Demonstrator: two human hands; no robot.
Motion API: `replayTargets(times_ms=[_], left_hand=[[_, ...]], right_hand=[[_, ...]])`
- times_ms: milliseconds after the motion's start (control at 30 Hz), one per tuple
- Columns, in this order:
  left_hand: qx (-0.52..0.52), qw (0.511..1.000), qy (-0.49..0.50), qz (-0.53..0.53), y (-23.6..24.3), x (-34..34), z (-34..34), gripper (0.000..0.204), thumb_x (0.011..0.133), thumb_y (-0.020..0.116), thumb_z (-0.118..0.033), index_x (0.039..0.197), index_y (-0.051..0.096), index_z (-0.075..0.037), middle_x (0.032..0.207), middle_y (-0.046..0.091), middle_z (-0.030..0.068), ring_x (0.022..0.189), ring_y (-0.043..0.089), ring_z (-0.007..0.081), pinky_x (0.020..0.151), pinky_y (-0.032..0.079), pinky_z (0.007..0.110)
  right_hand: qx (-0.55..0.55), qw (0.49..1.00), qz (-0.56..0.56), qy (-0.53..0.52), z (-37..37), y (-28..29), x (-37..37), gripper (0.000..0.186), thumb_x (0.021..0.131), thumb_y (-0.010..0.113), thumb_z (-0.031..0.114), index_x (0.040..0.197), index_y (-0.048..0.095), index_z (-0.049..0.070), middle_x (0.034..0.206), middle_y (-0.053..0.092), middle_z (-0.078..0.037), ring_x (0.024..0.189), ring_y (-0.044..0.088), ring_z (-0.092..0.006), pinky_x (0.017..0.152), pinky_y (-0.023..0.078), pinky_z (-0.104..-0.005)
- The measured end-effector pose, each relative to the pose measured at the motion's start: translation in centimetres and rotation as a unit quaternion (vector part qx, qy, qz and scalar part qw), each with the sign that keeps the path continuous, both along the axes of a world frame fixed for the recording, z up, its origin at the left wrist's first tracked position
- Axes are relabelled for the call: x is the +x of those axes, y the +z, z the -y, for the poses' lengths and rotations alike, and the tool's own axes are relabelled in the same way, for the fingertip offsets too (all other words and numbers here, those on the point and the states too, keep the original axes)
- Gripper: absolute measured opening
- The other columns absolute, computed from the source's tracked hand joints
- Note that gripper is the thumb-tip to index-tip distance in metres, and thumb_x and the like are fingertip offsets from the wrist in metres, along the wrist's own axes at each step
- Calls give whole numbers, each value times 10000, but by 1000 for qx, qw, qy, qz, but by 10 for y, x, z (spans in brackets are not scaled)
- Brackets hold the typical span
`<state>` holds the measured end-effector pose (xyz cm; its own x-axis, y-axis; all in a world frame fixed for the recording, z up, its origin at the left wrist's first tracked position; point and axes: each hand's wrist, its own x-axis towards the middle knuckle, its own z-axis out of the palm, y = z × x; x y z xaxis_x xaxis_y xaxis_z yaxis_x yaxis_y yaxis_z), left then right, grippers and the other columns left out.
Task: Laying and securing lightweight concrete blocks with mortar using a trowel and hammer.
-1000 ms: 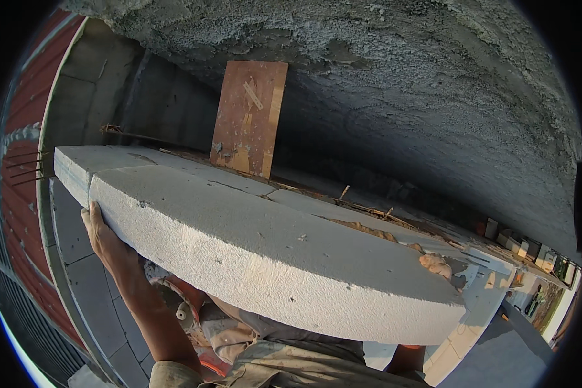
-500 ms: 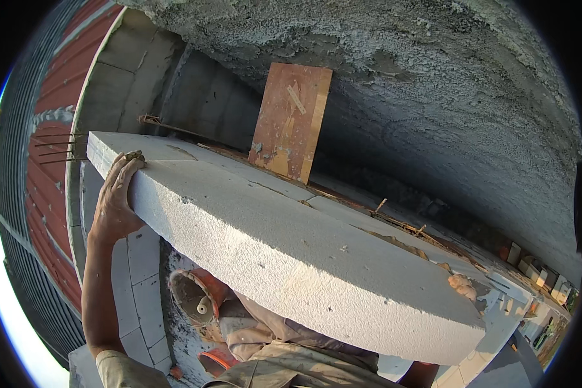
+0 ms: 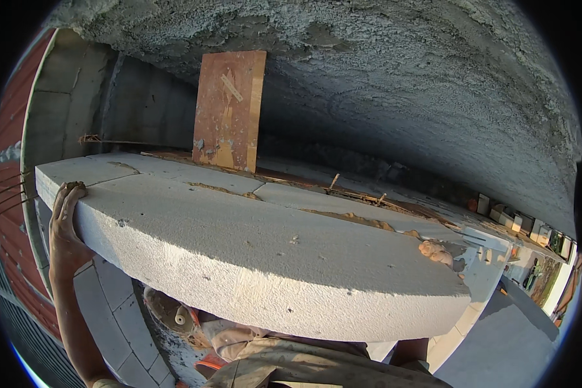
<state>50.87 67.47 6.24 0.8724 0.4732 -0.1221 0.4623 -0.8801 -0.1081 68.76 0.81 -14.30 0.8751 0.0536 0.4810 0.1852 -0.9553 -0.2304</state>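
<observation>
My left hand (image 3: 68, 229) is closed over the upper near edge at the left end of a long white aerated block (image 3: 258, 258), its fingertips on the top face. My right forearm (image 3: 409, 352) disappears behind the block's lower right; that hand is hidden. Behind the held block runs a row of similar pale blocks (image 3: 310, 200), with mortar (image 3: 349, 217) along the joints. A tan lump (image 3: 436, 253), apparently mortar, lies at the right end of the block.
A plywood board (image 3: 228, 110) stands upright behind the blocks. A rough concrete surface (image 3: 401, 84) overhangs above. Rebar (image 3: 10, 194) juts at left beside red corrugated metal (image 3: 16, 246). Below are a block wall (image 3: 119, 317), a dirty bucket (image 3: 165, 307) and an orange container (image 3: 210, 366).
My left hand has risen from the block's front face to grip its top edge. The view swung one way and back, so the surroundings shift in the picture.
</observation>
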Motion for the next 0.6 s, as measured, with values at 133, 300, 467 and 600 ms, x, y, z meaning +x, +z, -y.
replayTargets(times_ms=[133,300,467,600], left_hand=[[-8,999,-34,7,5,-10,-5,860,425,852,-124,1227,552,-39,1303,542,155,1300,435,359,1110,326,433],[-64,992,-69,80,-11,-7,-9,941,459,861,-139,1328,503,-104,1352,506,111,1321,407,301,1128,334,411],[-5,983,-27,183,-6,-54,17,1059,669,803,-427,1494,230,-94,1552,190,176,1415,190,399,1142,255,441],[-7,861,187,473,-53,-211,72,727,826,730,-379,1390,422,-39,1367,465,197,1266,464,337,1038,418,420]], right_hand=[[-67,997,32,25,3,14,11,278,847,678,149,1032,574,-31,1059,622,-186,943,613,-296,831,494,-406],[-90,979,47,179,-49,10,41,278,844,683,144,1030,577,-33,1058,625,-192,941,617,-303,833,498,-412],[-25,969,91,227,-64,17,56,315,823,685,74,1106,584,-21,1114,623,-213,1011,612,-355,836,499,-444],[108,915,184,342,-144,130,7,316,929,529,229,1127,544,-16,1124,600,-225,1000,590,-352,864,482,-440]])
